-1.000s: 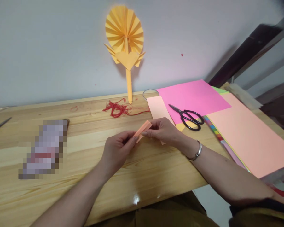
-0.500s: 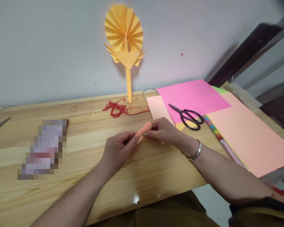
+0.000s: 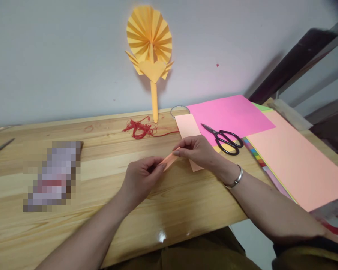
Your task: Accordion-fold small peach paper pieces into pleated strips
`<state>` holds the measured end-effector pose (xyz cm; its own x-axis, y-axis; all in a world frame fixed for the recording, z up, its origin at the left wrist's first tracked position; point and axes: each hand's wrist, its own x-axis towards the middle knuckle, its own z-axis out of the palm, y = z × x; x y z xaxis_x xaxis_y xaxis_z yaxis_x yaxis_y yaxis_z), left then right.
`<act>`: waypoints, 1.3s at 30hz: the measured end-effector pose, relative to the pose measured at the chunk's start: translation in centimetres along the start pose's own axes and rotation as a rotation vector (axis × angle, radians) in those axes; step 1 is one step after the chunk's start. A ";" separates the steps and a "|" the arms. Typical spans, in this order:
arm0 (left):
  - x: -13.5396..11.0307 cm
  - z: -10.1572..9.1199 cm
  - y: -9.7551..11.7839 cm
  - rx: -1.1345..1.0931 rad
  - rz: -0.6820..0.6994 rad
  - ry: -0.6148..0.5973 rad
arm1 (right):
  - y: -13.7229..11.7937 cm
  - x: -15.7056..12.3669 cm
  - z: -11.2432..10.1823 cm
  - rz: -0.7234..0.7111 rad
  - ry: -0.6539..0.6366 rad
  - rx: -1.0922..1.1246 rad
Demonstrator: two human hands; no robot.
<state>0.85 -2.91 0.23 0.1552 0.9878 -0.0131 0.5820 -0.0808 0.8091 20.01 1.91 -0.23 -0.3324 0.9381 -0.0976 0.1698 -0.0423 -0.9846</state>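
Between my two hands, just above the wooden table (image 3: 107, 240), is a narrow folded strip of peach paper (image 3: 170, 160). My left hand (image 3: 142, 178) pinches its lower left end between thumb and fingers. At the upper right end, my right hand (image 3: 197, 152) grips the strip, its thumb lying along the top. Under and behind my right hand lies a longer piece of peach paper (image 3: 188, 125). Black-handled scissors (image 3: 226, 140) rest on paper just to the right of that hand.
A yellow paper fan (image 3: 150, 41) leans on the wall beside tangled red string (image 3: 140, 128). To the right are a pink sheet (image 3: 230, 114) and a large peach sheet (image 3: 295, 157) on a paper stack. A pixelated item (image 3: 54, 176) lies left, near a dark blade (image 3: 1, 148).
My right hand's thumb and fingers have shifted along the strip, now covering its upper right end. My left hand keeps its pinch. The view has moved slightly.
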 end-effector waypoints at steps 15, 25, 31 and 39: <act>-0.2 0.0 -0.1 -0.074 -0.061 0.122 | 0.0 0.1 -0.1 -0.049 0.075 -0.123; 0.0 -0.1 -0.1 -0.264 -0.136 0.115 | -0.3 0.0 0.2 -0.022 0.094 -0.040; -0.1 -0.1 0.3 -0.317 -0.176 0.107 | -0.5 -0.4 0.3 -0.005 0.074 -0.065; -0.1 0.1 0.6 -0.234 -0.068 0.013 | -0.3 -1.0 1.7 -0.061 -0.046 -0.144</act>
<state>1.23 -3.04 0.66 0.1110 0.9917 -0.0654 0.3899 0.0170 0.9207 18.76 0.39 -0.12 -0.3875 0.9206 -0.0479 0.2782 0.0673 -0.9582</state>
